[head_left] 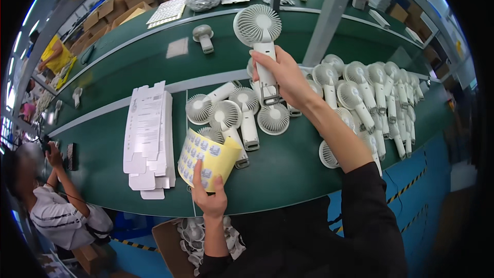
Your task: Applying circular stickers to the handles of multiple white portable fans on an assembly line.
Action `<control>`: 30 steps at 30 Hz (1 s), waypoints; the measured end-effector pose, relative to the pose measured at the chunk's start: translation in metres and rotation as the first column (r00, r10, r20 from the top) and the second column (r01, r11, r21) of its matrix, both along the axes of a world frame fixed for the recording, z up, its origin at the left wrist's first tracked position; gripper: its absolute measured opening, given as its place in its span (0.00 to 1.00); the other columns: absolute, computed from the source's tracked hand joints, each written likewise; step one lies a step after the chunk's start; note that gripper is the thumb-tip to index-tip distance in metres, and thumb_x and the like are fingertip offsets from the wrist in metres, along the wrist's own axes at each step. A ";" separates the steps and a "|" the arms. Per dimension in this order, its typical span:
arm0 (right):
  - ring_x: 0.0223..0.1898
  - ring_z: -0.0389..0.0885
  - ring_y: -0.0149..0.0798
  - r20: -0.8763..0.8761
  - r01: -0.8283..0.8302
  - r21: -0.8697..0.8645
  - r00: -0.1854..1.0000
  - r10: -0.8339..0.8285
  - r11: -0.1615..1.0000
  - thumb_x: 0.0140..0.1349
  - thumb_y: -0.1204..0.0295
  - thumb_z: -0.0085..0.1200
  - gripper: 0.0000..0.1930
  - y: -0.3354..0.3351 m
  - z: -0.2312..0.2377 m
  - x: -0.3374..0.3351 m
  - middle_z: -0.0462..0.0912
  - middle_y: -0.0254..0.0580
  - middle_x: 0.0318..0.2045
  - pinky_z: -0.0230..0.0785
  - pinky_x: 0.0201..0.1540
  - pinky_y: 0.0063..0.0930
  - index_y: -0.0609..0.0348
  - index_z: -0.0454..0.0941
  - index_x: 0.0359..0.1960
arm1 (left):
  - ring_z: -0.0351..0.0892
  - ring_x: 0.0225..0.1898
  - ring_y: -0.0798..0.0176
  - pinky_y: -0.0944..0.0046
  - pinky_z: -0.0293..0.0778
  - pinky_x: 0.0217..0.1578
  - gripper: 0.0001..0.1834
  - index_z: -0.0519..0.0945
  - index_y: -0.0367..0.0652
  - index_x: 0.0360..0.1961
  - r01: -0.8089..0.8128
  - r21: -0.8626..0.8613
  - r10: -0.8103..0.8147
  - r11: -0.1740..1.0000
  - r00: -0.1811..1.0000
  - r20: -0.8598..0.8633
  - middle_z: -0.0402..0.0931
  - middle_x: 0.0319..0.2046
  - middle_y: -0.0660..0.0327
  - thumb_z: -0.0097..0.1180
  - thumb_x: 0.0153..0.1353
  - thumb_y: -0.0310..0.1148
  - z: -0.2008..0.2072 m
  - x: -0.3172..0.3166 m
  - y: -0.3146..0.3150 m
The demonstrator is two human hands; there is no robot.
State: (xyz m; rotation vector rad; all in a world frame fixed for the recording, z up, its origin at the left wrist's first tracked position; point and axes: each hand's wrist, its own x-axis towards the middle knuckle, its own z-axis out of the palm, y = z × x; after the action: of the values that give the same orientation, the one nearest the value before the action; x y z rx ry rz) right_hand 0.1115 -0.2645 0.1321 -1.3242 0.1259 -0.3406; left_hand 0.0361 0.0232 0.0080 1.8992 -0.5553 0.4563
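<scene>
Raised over the green bench, a white handheld fan point(258, 25) is gripped by its handle in my right hand point(285, 74), its round grille facing up and away. My left hand point(210, 195) holds a curved yellow sticker sheet point(218, 162) with rows of small grey-blue labels, gripping its lower edge. Behind that sheet lie several more white fans point(225, 115), one of them partly hidden by it. To the left of the sheet rests a stack of flat white cartons point(148, 139).
A large group of white fans point(355, 95) covers the right side of the bench point(278, 180). One fan point(203, 37) lies on the conveyor beyond a metal rail. Below the bench edge stands an open cardboard box point(167, 247) of parts. A co-worker point(62, 211) sits at the left; metal posts point(329, 20) rise ahead.
</scene>
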 end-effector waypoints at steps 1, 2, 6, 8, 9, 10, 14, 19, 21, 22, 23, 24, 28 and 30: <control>0.28 0.76 0.26 0.011 -0.008 0.012 1.000 0.008 1.000 0.67 0.66 0.55 0.13 0.005 0.002 -0.015 0.76 0.35 0.30 0.72 0.33 0.22 0.61 0.68 0.44 | 0.79 0.48 0.54 0.59 0.75 0.49 0.26 0.67 0.31 0.63 -0.007 -0.007 0.007 1.000 1.000 0.005 0.75 0.53 0.45 0.52 0.64 0.26 -0.001 -0.002 0.001; 0.28 0.76 0.26 0.005 0.004 0.015 1.000 -0.005 1.000 0.67 0.66 0.55 0.13 0.006 0.003 -0.029 0.76 0.35 0.30 0.72 0.33 0.22 0.61 0.68 0.44 | 0.79 0.48 0.54 0.59 0.74 0.49 0.26 0.67 0.31 0.63 -0.007 -0.015 0.007 1.000 1.000 0.014 0.74 0.53 0.45 0.52 0.65 0.26 -0.001 -0.001 0.000; 0.30 0.76 0.28 0.067 -0.004 0.018 0.998 0.002 1.000 0.68 0.68 0.53 0.13 0.014 -0.006 -0.076 0.76 0.36 0.33 0.71 0.35 0.23 0.61 0.67 0.46 | 0.78 0.50 0.55 0.59 0.73 0.51 0.25 0.67 0.32 0.63 -0.013 0.000 0.013 1.000 1.000 0.013 0.74 0.54 0.47 0.52 0.65 0.27 0.003 -0.004 -0.004; 0.32 0.76 0.28 0.077 -0.035 0.086 0.997 0.028 0.996 0.68 0.68 0.52 0.14 0.019 -0.009 -0.091 0.76 0.36 0.35 0.70 0.38 0.24 0.62 0.67 0.49 | 0.77 0.50 0.56 0.59 0.73 0.52 0.25 0.67 0.33 0.63 -0.029 0.007 0.030 1.000 0.999 -0.026 0.74 0.55 0.47 0.52 0.65 0.27 0.003 -0.005 -0.005; 0.34 0.77 0.30 0.084 -0.064 0.114 0.995 0.055 0.991 0.68 0.70 0.52 0.16 0.018 -0.010 -0.097 0.77 0.38 0.37 0.70 0.42 0.25 0.63 0.66 0.52 | 0.77 0.51 0.56 0.60 0.72 0.52 0.25 0.67 0.33 0.63 -0.044 0.016 0.044 0.999 0.999 0.001 0.74 0.55 0.47 0.51 0.65 0.26 0.002 -0.004 -0.006; 0.34 0.77 0.30 0.063 -0.060 0.128 0.997 0.052 0.990 0.68 0.70 0.52 0.16 0.019 -0.016 -0.103 0.77 0.38 0.37 0.70 0.42 0.25 0.63 0.66 0.52 | 0.76 0.52 0.56 0.60 0.71 0.53 0.25 0.67 0.33 0.63 -0.058 0.029 0.057 0.998 0.998 0.022 0.74 0.55 0.48 0.51 0.65 0.26 0.001 -0.005 -0.006; 0.41 0.78 0.33 0.098 0.045 -0.002 0.994 -0.045 0.999 0.67 0.73 0.54 0.18 0.020 -0.034 -0.120 0.78 0.41 0.40 0.70 0.48 0.29 0.66 0.64 0.54 | 0.79 0.48 0.53 0.59 0.74 0.50 0.25 0.69 0.31 0.61 -0.087 0.030 0.086 0.996 0.995 0.058 0.75 0.54 0.47 0.54 0.63 0.25 0.007 -0.004 -0.011; 0.43 0.78 0.33 0.087 0.174 -0.152 0.983 -0.162 0.973 0.64 0.79 0.55 0.19 0.038 -0.067 -0.158 0.77 0.41 0.42 0.70 0.49 0.28 0.67 0.64 0.54 | 0.79 0.48 0.55 0.60 0.75 0.49 0.24 0.69 0.31 0.61 -0.098 0.019 0.098 0.995 0.994 0.045 0.75 0.54 0.48 0.53 0.64 0.24 0.008 -0.004 -0.015; 0.43 0.77 0.31 -0.051 0.054 -0.336 0.996 -0.075 0.940 0.64 0.80 0.55 0.20 0.038 -0.093 -0.170 0.76 0.39 0.43 0.70 0.47 0.27 0.64 0.63 0.55 | 0.80 0.47 0.56 0.61 0.76 0.47 0.24 0.68 0.31 0.62 -0.099 0.010 0.099 0.995 0.994 0.055 0.75 0.54 0.48 0.52 0.65 0.24 0.007 -0.004 -0.013; 0.43 0.77 0.30 -0.034 0.069 -0.278 0.996 -0.082 0.958 0.64 0.79 0.56 0.20 0.044 -0.108 -0.171 0.76 0.39 0.43 0.70 0.46 0.27 0.64 0.62 0.55 | 0.80 0.47 0.56 0.61 0.76 0.47 0.24 0.68 0.31 0.62 -0.093 0.010 0.092 0.996 0.994 0.052 0.75 0.54 0.48 0.52 0.65 0.24 0.007 -0.003 -0.016; 0.43 0.77 0.29 -0.048 0.100 -0.283 0.992 -0.118 0.954 0.64 0.79 0.56 0.21 0.044 -0.117 -0.171 0.76 0.39 0.44 0.70 0.45 0.27 0.64 0.61 0.55 | 0.80 0.47 0.57 0.61 0.76 0.47 0.24 0.69 0.31 0.62 -0.095 0.021 0.093 0.995 0.993 0.073 0.75 0.54 0.48 0.52 0.65 0.24 0.005 -0.002 -0.016; 0.43 0.77 0.29 -0.061 0.130 -0.287 0.986 -0.154 0.949 0.64 0.78 0.55 0.21 0.043 -0.122 -0.169 0.76 0.39 0.44 0.71 0.45 0.27 0.65 0.61 0.55 | 0.80 0.47 0.57 0.61 0.76 0.46 0.24 0.69 0.32 0.62 -0.096 0.032 0.093 0.995 0.991 0.094 0.75 0.54 0.48 0.52 0.65 0.25 0.004 -0.001 -0.017; 0.43 0.77 0.30 -0.018 0.167 -0.207 0.985 -0.174 0.964 0.65 0.77 0.55 0.20 0.043 -0.104 -0.169 0.75 0.40 0.44 0.71 0.45 0.27 0.66 0.61 0.54 | 0.80 0.47 0.57 0.61 0.76 0.47 0.24 0.69 0.31 0.61 -0.087 0.031 0.085 0.996 0.994 0.071 0.75 0.54 0.48 0.53 0.65 0.25 0.004 -0.002 -0.015; 0.42 0.78 0.32 0.002 0.074 -0.025 0.997 -0.074 0.997 0.66 0.76 0.54 0.19 0.046 -0.090 -0.173 0.75 0.41 0.44 0.71 0.45 0.28 0.66 0.61 0.54 | 0.80 0.46 0.56 0.61 0.76 0.46 0.24 0.69 0.31 0.61 -0.114 0.055 0.108 0.992 0.990 0.093 0.75 0.54 0.48 0.53 0.65 0.26 0.004 -0.002 -0.014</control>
State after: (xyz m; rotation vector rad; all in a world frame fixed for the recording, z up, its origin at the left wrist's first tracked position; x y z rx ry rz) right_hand -0.0612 -0.2184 0.0417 -1.3462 0.1700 -0.4066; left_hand 0.0340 0.0095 0.0118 1.9816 -0.5292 0.6059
